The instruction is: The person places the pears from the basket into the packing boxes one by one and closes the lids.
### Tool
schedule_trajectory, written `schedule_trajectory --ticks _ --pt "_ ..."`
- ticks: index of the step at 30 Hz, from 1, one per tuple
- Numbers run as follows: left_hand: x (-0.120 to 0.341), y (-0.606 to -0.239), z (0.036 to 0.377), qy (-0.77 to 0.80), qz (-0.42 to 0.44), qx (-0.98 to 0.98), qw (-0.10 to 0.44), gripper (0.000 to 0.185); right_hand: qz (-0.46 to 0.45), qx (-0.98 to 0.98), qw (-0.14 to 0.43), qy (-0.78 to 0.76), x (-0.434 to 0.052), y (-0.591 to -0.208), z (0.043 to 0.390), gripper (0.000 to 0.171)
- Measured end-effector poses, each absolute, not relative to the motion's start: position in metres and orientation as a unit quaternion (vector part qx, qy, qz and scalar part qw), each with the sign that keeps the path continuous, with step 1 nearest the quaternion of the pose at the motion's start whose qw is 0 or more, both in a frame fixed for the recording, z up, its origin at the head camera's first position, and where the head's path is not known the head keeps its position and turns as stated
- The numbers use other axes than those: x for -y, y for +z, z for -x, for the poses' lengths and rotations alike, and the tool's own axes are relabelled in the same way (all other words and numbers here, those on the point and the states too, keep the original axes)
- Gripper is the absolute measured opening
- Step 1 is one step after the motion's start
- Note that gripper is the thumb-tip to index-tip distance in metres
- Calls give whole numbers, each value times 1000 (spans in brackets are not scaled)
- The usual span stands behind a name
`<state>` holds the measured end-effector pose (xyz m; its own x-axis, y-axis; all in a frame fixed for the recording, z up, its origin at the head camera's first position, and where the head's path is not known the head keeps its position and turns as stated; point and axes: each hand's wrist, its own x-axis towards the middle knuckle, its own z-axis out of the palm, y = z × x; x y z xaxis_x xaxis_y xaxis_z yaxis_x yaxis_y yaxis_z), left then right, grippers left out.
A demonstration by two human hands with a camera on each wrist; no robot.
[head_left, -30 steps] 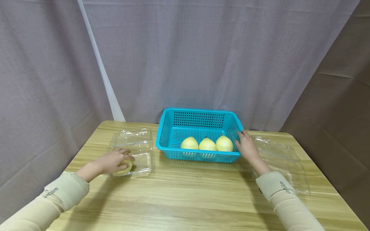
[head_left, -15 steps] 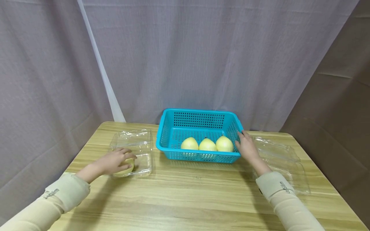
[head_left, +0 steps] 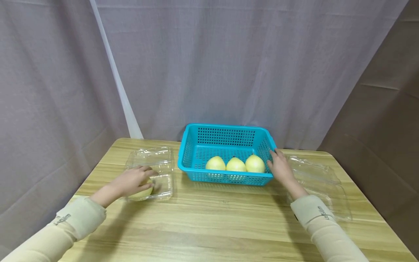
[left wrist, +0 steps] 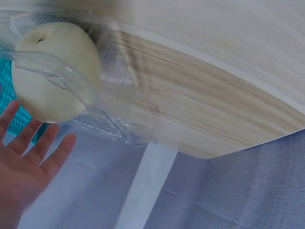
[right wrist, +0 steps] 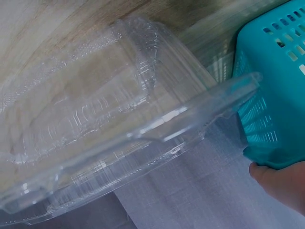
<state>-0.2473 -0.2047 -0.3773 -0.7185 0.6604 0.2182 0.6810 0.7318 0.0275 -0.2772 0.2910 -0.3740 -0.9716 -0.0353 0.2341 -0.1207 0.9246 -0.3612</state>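
A pale yellow pear (head_left: 141, 195) lies in the left clear plastic clamshell box (head_left: 165, 186), whose lid is folded back. My left hand (head_left: 133, 181) is over that pear in the head view, partly hiding it. In the left wrist view its fingers (left wrist: 57, 155) are spread and nearly straight, just off the pear's side. My right hand (head_left: 280, 168) grips the right rim of the blue-green basket (head_left: 226, 171), fingertips over the edge. The thumb (right wrist: 279, 183) shows at the rim in the right wrist view. Three pears (head_left: 236, 165) sit along the basket's front wall.
Another clear clamshell box (head_left: 322, 182), lid raised, stands right of the basket, partly behind the right forearm. The wooden table (head_left: 209, 222) ends at a grey curtain (head_left: 229, 65) behind the basket. A brown cloth (head_left: 379, 145) hangs on the right.
The left hand and the pear beneath it have shifted slightly right in the head view. The right hand stays at the basket's rim.
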Motion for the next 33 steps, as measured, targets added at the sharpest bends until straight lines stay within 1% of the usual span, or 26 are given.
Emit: schedule_trajectory --ticks 8,12,16,25,29,33 --pt "195 -373 251 -72 324 936 115 40 -44 975 116 183 -290 -373 277 47" --pt "188 -371 255 -94 304 940 121 38 -56 979 117 156 -289 -372 277 45" --pt "179 -368 258 -110 294 942 122 37 -70 981 131 124 -288 -370 277 43" --pt "156 -356 258 -129 315 933 120 36 -99 981 143 90 -289 -370 274 39" --pt "147 -351 259 -132 326 928 123 39 -118 982 133 67 -288 -371 274 37" --pt "137 -348 260 -126 337 924 131 38 -118 984 118 67 -287 -370 275 36"
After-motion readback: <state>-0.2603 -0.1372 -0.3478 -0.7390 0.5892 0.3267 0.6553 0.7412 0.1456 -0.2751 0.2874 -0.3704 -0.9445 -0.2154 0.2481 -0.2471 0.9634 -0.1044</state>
